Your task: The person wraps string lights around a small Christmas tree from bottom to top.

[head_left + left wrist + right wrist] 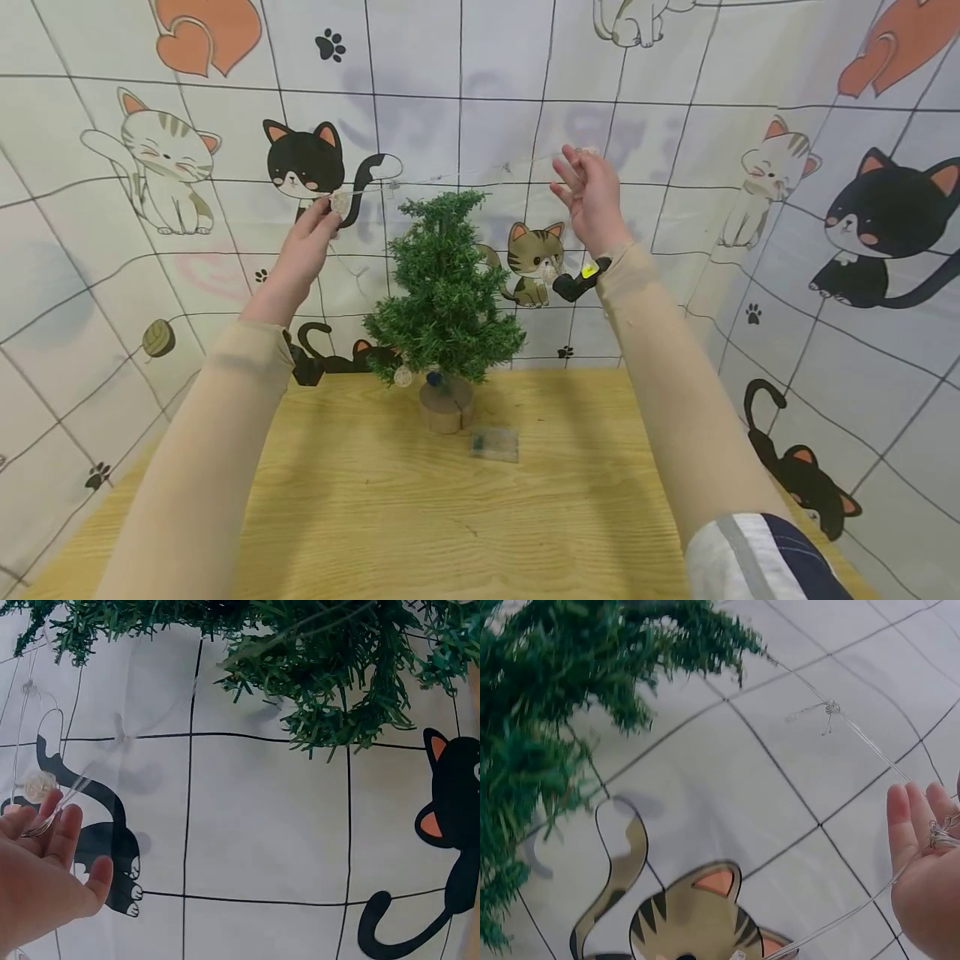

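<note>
A thin clear-wired fairy light string (441,177) with small white woven balls stretches between both hands, above and behind the top of a small green artificial tree (450,283). My left hand (306,237) pinches the wire beside a woven ball (341,202), left of the treetop. Raised higher, to the right of the tree, my right hand (592,196) holds the other part of the string. In the right wrist view, wire crosses the palm of that hand (934,877). A loose length (840,922) hangs below it. Another ball (403,377) shows under the lower left branches.
The tree stands on a round wooden base (447,406) near the back of the wooden table (375,517). Just in front of the base lies a flat clear case (495,445). A cat-print cloth (420,58) hangs close behind and at both sides.
</note>
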Demonstrator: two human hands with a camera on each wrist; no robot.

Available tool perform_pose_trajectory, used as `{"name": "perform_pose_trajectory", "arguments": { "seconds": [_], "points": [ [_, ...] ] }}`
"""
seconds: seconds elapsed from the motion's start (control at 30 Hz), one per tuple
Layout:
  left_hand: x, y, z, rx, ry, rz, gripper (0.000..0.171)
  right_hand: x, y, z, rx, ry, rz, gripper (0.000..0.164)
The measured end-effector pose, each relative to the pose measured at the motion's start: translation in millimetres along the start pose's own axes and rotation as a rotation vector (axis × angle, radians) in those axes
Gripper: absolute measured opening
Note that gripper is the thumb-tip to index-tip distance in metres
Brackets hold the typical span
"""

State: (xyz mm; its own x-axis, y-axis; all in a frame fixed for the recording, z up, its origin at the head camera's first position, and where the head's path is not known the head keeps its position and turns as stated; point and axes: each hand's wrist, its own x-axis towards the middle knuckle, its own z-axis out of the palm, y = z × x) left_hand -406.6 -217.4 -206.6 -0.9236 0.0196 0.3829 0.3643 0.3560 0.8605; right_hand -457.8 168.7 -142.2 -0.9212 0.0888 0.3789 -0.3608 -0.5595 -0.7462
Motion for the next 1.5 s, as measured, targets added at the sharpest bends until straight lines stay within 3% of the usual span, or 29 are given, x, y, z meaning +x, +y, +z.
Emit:
{"name": "perform_pose_trajectory", "arguments": {
  "seconds": [0.17,0.33,0.67,0.8,1.0,1.23,1.5],
  "points": [
    [1.7,-7.3,4.3,-0.077,0.024,-0.05,0.061,1,8,-14,-0.117,-0.007,0.002,0.018],
    [5.5,-15.9,11.5,-0.056,-0.006,-0.1,0.067,1,16,-24,-0.242,0.022,-0.004,0.017],
    [13.9,-42.6,27.0,-0.022,-0.119,-0.192,0.071,3,35,-64,-0.437,0.087,0.047,0.022],
    [16.9,-48.8,35.7,0.017,-0.166,-0.208,0.069,0,42,-77,-0.506,0.101,0.076,0.032],
    [20.8,-54.9,46.9,0.057,-0.221,-0.246,0.072,-2,51,-96,-0.559,0.099,0.103,0.037],
    [22.3,-62.6,58.4,0.111,-0.334,-0.261,0.079,-11,59,-118,-0.612,0.119,0.119,0.041],
    [25.7,-63.5,67.7,0.141,-0.423,-0.273,0.078,-23,62,-140,-0.613,0.169,0.153,0.028]
  ]
}}
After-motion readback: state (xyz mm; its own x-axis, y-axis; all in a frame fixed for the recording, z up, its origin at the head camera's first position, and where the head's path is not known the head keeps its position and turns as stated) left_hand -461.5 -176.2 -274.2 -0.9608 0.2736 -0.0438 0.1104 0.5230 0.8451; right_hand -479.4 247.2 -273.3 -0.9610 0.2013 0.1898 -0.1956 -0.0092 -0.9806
